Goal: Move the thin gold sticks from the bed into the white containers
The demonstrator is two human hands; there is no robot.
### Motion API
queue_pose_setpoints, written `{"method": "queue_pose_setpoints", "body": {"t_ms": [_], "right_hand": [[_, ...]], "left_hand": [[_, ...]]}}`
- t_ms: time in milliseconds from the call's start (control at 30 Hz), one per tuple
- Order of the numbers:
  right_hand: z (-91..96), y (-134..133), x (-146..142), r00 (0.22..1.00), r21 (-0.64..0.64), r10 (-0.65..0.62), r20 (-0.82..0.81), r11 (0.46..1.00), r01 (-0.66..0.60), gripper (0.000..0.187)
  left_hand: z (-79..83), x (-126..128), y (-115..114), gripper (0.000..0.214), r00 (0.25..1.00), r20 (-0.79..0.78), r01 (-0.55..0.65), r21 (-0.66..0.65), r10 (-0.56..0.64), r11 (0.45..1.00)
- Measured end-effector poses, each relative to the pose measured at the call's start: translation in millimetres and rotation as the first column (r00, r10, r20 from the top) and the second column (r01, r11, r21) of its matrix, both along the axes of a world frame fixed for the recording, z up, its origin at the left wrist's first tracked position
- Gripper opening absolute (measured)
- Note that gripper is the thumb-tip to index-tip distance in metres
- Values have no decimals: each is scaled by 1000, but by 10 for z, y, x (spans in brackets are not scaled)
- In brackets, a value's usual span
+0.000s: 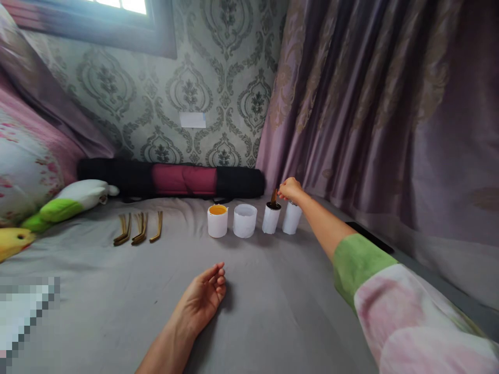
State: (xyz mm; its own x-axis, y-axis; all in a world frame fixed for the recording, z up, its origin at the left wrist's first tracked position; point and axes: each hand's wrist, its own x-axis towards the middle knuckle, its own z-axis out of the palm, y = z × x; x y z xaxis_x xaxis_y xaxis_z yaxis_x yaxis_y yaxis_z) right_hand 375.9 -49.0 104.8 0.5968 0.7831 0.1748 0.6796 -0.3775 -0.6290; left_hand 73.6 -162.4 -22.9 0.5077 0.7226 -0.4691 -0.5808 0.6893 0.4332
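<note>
My right hand (290,189) is closed in a pinch above a narrow white-wrapped can (270,221) with a dark inside. At its fingertips is a thin gold-coloured piece (274,196), its lower end inside the can's mouth. A second narrow white can (291,218) stands just right, its top partly hidden by my hand. To the left are a wide white container (245,223) and a white cup with a yellow inside (217,223). My left hand (206,296) rests palm up on the grey sheet, fingers loosely curled, holding nothing. Bent, slim gold-coloured pieces (139,228) lie in groups at left.
A long black and maroon bag (183,179) lies along the wall. Plush toys (72,200) sit at the left edge. A dark flat object (370,236) lies beyond my right arm, by the purple curtain (351,104). Grey sheet (117,296) covers the surface.
</note>
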Motion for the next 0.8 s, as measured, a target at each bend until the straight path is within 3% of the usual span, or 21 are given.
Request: {"method": "queue_pose_setpoints", "body": {"t_ms": [500,800], "right_hand": [[151,-234,-134,1000,158,17,6,987,-18,29],[70,-365,-210,999,270,32,-36,963,-22,29]], "left_hand": [[20,-3,-4,9,1000,-7,3,16,-3,1000],[14,-5,2,10,1000,-6,-11,30,11,999]]}}
